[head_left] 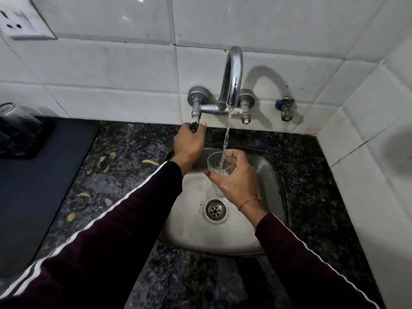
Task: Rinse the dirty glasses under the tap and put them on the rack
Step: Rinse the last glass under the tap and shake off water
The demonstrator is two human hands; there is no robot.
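Note:
My right hand (236,179) grips a clear ribbed glass (217,162) upright over the steel sink (223,233). A stream of water (227,139) runs from the chrome tap spout (233,79) into the glass. My left hand (189,143) grips the tap's left handle (195,122) just below the wall valve. At the far left an upturned clear glass (13,117) stands on a black rack (29,141).
Dark speckled stone counter (133,152) surrounds the sink, with yellow peel scraps (84,195) left of it. A dark mat (33,197) covers the counter's left part. A small blue-capped valve (285,108) sticks from the tiled wall. A white wall socket (20,21) is at top left.

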